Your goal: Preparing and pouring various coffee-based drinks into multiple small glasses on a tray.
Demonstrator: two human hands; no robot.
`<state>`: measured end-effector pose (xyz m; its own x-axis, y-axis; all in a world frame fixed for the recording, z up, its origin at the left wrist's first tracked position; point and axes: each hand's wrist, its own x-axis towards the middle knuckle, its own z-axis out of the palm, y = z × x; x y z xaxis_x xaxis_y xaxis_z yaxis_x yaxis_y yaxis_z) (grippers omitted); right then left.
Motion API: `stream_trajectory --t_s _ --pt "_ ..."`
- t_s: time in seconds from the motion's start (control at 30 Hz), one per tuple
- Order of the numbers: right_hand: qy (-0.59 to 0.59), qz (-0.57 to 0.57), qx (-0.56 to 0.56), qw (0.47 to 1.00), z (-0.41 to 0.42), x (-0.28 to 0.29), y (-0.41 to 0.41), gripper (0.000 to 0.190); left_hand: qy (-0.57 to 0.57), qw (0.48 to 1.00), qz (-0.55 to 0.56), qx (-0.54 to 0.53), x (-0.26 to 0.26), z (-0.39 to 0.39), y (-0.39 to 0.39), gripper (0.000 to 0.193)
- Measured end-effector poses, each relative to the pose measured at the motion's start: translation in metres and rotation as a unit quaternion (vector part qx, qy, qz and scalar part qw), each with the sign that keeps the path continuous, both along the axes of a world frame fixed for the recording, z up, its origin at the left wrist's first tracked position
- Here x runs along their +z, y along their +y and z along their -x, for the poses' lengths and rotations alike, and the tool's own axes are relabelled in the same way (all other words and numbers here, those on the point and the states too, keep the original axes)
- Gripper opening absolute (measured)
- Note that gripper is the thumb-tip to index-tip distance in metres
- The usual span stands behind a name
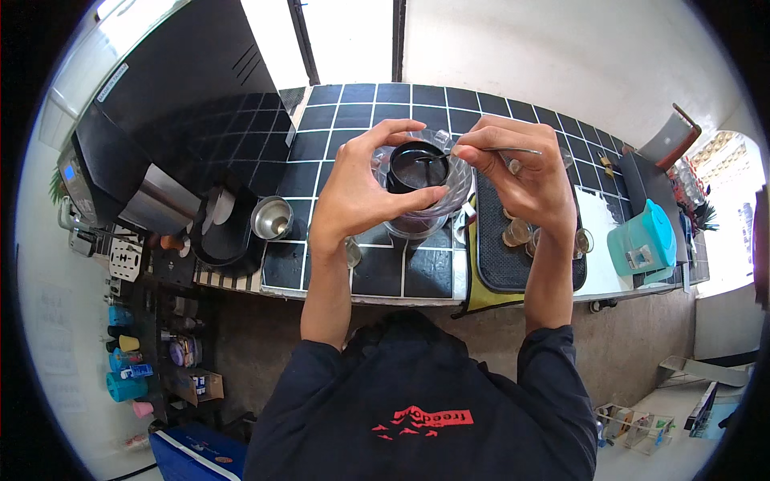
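Note:
My left hand curls around a black cup, its thumb across the near side and its fingers behind. Beneath the cup is a clear ribbed plastic or glass vessel, partly hidden by the hand. Between thumb and fingers, my right hand pinches a thin metal spoon. The spoon's far end dips inside the cup, over dark contents I cannot identify. Below my right wrist, a black tray carries several small glasses, some hidden by the forearm.
A steel cup stands left on the black-tiled counter, beside a large black machine. A yellow-green cloth lies under the tray. Farther right are a turquoise-lidded pitcher and a padlock.

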<state>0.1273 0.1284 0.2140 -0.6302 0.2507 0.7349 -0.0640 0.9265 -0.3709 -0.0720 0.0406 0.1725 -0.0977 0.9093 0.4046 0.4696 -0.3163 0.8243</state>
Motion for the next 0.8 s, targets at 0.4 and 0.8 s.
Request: stream_trajectory --t_s 0.4,0.8 --pt "0.034 0.0 0.0 0.999 0.0031 0.0 -0.0003 0.006 -0.009 1.0 0.003 -0.001 -0.0011 0.0008 -0.0009 0.082" --pt "0.029 0.022 -0.019 0.999 0.0056 -0.0053 -0.0013 0.012 -0.013 1.0 -0.011 -0.011 -0.002 0.0011 -0.0006 0.08"
